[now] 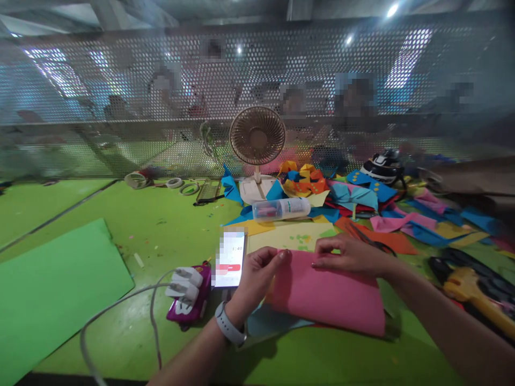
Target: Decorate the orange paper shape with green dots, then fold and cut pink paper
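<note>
A sheet of pink paper [333,297], which looks folded over, lies at a slant on the near side of the table. My left hand [257,273], with a pale watch on its wrist, pinches the sheet's upper left corner between thumb and fingers. At the upper edge, my right hand [348,254] is closed on the same sheet, its fingertips pressed against it. Light blue paper [277,320] shows beneath the pink one. Yellow paper [281,236] with green spots lies just behind my hands. Left of my left hand is a lit phone [230,260].
A purple power adapter [193,295] with white plugs and a cable sits left. Green paper [60,295] lies further left. Behind stand a small fan [257,136], a plastic bottle [281,209] and coloured paper scraps [354,193]. A yellow-handled tool [470,289] lies right. A perforated screen [161,107] closes the back.
</note>
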A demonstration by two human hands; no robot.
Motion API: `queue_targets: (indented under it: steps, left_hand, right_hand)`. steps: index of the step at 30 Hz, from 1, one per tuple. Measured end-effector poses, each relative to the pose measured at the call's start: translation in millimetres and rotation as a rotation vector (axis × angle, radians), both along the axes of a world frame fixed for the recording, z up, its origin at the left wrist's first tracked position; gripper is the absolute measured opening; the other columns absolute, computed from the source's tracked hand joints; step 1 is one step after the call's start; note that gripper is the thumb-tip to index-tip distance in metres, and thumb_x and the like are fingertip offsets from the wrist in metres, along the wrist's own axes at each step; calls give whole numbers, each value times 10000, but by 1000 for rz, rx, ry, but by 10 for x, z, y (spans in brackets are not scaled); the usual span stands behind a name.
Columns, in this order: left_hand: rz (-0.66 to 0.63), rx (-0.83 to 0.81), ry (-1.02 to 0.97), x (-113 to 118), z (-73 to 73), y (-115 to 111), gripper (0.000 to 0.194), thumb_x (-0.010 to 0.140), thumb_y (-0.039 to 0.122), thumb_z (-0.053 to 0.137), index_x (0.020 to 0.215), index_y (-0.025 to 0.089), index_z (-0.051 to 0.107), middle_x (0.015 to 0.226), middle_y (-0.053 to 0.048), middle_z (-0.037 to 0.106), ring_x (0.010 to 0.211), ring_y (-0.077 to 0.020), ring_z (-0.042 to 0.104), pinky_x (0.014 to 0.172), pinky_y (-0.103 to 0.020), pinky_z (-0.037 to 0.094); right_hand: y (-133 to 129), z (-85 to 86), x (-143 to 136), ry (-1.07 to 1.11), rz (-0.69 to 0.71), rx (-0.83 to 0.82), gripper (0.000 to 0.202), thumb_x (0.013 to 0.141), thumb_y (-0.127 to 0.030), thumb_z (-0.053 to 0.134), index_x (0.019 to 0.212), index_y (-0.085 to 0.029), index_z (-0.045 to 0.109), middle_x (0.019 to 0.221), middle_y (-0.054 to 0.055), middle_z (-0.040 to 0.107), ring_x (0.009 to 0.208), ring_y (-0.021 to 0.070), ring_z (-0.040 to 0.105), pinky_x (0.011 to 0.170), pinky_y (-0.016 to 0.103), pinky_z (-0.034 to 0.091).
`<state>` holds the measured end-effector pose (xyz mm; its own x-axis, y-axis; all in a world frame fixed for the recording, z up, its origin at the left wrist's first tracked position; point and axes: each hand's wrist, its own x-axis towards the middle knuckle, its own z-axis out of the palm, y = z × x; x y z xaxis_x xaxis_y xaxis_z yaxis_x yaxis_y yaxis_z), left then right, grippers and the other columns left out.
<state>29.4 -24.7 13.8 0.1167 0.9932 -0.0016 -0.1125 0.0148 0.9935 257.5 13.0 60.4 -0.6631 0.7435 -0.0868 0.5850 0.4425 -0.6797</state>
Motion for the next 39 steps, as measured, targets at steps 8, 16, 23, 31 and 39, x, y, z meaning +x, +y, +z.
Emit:
queue_targets:
  steps: [8,16,23,31,39]
  left_hand:
    - [-8,-22,-59,16,-2,-6,233,751,382,712,744,151,683,687,-2,634,652,-105,499,594,-203,368]
    - [-2,-32,-77,18,2,-6,249,742,389,719,724,146,673,668,5,615,642,-99,479,588,-203,353]
    - [3,-37,-95,27,10,-10,260,734,397,724,722,144,667,670,5,609,641,-98,473,587,-206,350]
    - [0,-40,-83,25,12,-13,267,728,417,720,718,154,671,669,4,611,636,-111,485,586,-219,353]
    - [28,-18,-46,26,-9,-14,245,744,397,711,741,156,668,696,-3,622,662,-119,506,608,-221,376]
  right_hand:
    - [-5,15,-13,-2,6,9,341,871,-477,545,763,-166,635,705,1,609,674,136,535,602,250,360]
    - [-9,9,-7,4,-12,-34,347,860,-494,557,778,-166,635,698,-3,610,675,137,545,599,245,371]
    - [-4,1,-15,6,-4,-22,361,862,-503,549,759,-164,616,685,-6,598,664,133,534,593,244,368]
    - [-10,7,-15,-1,-8,-3,360,860,-504,546,752,-169,623,677,-2,600,654,138,531,582,249,360]
    - [-10,-10,-25,2,3,5,350,868,-490,536,759,-168,620,677,-6,593,648,130,524,581,240,358]
